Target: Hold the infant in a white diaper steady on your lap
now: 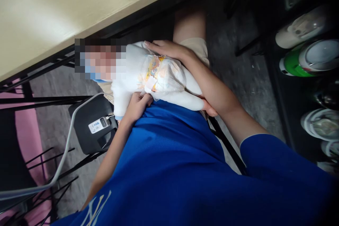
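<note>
A baby doll (123, 88) in white lies across my lap, with its blurred head at the left and its feet toward the right. Around its middle is a white diaper (172, 76) with a printed yellow and orange waistband. A pale fastening tab (150, 84) shows on the near side of that band. My left hand (139, 104) has its fingers curled at the diaper's near edge, just below the tab; the fingertips are partly hidden. On the far side, my right hand (166, 48) rests with fingers stretched out over the doll's side and the diaper's upper edge.
A pale tabletop (92, 10) lies ahead. At the left are a black stool seat (82, 127) carrying a white device (99, 125), and a grey cable (70, 134). A dark shelf at the right holds a green and white container (304, 60) and several other containers.
</note>
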{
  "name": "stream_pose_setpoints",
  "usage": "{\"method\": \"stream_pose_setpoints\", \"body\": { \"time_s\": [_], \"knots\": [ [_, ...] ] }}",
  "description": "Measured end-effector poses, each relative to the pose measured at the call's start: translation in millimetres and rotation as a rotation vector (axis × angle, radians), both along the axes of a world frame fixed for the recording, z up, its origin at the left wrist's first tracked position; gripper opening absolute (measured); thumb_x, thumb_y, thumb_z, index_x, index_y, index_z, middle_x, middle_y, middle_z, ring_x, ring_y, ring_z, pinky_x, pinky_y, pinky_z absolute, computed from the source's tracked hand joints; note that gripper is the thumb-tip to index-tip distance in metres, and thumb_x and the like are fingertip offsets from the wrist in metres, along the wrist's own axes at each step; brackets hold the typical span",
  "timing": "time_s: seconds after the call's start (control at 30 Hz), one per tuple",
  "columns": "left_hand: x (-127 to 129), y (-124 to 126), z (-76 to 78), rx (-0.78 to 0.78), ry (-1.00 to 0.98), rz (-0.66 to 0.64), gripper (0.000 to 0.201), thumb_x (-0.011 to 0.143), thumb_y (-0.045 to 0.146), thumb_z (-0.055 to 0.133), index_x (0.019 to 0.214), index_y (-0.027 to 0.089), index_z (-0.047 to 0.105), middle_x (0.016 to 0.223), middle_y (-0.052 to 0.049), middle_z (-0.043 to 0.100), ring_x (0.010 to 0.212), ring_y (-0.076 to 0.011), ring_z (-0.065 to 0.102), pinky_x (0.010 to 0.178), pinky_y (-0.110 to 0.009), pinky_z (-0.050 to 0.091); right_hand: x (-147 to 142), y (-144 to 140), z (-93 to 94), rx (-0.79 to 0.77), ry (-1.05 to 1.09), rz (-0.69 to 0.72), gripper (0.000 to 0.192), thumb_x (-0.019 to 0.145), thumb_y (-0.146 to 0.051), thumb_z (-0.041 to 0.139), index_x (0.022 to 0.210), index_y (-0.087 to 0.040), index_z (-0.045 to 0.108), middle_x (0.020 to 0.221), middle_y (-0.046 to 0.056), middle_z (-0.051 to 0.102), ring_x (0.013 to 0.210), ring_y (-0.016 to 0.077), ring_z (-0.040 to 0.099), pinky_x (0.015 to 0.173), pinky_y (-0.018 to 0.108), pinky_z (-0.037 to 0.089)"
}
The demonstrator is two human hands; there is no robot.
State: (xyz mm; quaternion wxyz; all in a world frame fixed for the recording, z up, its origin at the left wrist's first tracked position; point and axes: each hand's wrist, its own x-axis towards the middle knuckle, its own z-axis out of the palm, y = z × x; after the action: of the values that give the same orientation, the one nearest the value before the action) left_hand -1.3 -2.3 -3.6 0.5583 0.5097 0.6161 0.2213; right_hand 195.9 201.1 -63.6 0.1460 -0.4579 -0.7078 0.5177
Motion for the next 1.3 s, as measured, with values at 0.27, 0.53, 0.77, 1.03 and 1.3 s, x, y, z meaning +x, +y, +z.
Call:
{"method": "stream_pose_setpoints", "body": {
  "time_s": [0.27,0.53,0.77,1.03,1.3],
  "knots": [
    [1.7,1.3,0.9,0.005,0.010,-0.001,0.037,0.089,0.031,0.058,0.056,0.017,0.046,0.057,0.001,0.046,0.058,-0.0088,0.040,0.062,-0.028,0.031,-0.1,4.5,-9.2,0.019,0.066,0.024,0.076,0.099,-0.090,0.037,0.095,-0.017,0.059,0.099,0.007,0.066,0.105,0.0202,0.060,0.096,0.029,0.042],
    [2.2,1.0,1.7,0.005,0.023,-0.001,0.037,0.087,0.032,0.058,0.056,0.017,0.047,0.057,0.001,0.045,0.059,-0.0094,0.040,0.062,-0.028,0.031,-1.3,6.1,-8.5,-0.037,0.005,0.017,0.070,0.097,-0.087,0.037,0.067,-0.023,0.032,0.056,-0.002,0.028,0.115,0.0113,0.052,0.096,0.027,0.031],
    [5.2,1.7,5.1,-0.002,0.035,0.011,0.037,0.087,0.032,0.058,0.055,0.017,0.046,0.056,0.001,0.043,0.058,-0.0090,0.039,0.062,-0.028,0.031,-0.7,3.8,-4.2,-0.016,0.013,0.027,0.070,0.098,-0.088,0.036,0.068,-0.024,0.034,0.051,-0.002,0.024,0.111,0.0133,0.057,0.095,0.028,0.032],
    [5.6,2.2,5.3,0.000,0.033,0.012,0.036,0.087,0.030,0.058,0.056,0.017,0.045,0.056,0.001,0.045,0.058,-0.0088,0.040,0.062,-0.028,0.032,-0.9,4.9,-7.5,0.010,0.052,0.026,0.073,0.099,-0.090,0.037,0.084,-0.019,0.049,0.070,0.001,0.054,0.106,0.0150,0.058,0.098,0.028,0.038],
    [7.0,1.5,8.1,-0.001,0.035,0.015,0.036,0.087,0.029,0.058,0.056,0.017,0.045,0.056,0.001,0.044,0.058,-0.0087,0.039,0.062,-0.028,0.031,0.0,5.4,-10.2,0.029,0.063,0.031,0.083,0.093,-0.098,0.034,0.096,-0.019,0.060,0.093,0.007,0.068,0.112,0.0229,0.061,0.102,0.031,0.044]
  ]
}}
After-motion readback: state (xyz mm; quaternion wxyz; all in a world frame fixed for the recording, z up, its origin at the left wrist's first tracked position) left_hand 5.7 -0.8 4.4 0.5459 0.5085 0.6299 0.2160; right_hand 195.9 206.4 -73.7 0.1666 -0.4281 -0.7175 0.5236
